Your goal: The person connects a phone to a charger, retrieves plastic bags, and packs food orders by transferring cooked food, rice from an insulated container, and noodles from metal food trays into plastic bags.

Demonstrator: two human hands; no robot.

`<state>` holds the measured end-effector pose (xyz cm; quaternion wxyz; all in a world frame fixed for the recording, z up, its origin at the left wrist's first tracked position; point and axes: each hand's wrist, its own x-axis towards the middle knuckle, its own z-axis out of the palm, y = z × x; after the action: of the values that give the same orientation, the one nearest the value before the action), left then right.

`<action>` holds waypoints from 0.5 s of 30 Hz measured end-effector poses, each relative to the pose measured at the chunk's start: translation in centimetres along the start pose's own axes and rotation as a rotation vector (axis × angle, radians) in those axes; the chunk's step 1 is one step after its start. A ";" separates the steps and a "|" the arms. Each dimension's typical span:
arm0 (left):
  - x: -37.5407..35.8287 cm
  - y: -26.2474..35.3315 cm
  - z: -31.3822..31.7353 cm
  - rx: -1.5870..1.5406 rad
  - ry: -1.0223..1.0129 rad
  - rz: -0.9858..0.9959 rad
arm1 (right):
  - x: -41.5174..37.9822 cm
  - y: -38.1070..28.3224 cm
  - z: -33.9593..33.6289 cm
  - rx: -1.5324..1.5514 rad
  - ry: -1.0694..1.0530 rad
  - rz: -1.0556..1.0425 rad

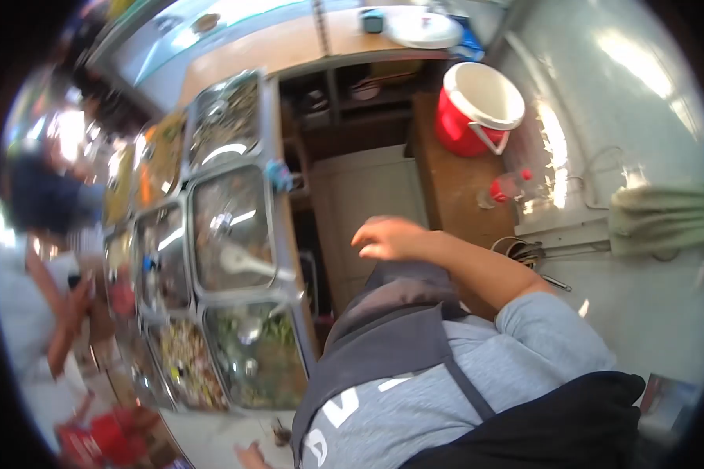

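So the right hand (389, 238) was out in front of the dark apron (391, 344), fingers loosely curled but not closed, nothing visible in it. The left hand (252, 456) barely made it in at the bottom edge, so I couldn't tell its grip. The food trays (233, 228) sat in rows to the left, with a white spoon (246, 262) over one and leafy greens (278, 336) in the one nearest the left hand. Over right, a red cooler (463, 125) stood on a wooden bench (454, 199), a red-capped bottle (505, 188) near it.
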<state>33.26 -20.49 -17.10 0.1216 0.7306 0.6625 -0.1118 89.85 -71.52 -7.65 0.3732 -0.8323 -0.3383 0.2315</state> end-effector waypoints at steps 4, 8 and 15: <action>-5.3 21.6 -13.9 0.325 0.744 0.379 | -4.8 10.5 -11.5 -0.158 0.611 0.406; -11.7 49.1 -15.3 -0.010 0.845 0.737 | -5.7 21.8 -23.4 0.222 1.149 0.560; -32.0 79.0 1.8 0.164 0.075 1.569 | -1.6 48.3 -33.4 0.241 0.432 1.255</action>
<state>108.82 -58.45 -6.07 0.0882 0.9945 -0.0532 -0.0173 128.94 -111.98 -24.49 0.3173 -0.8513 0.3199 0.2688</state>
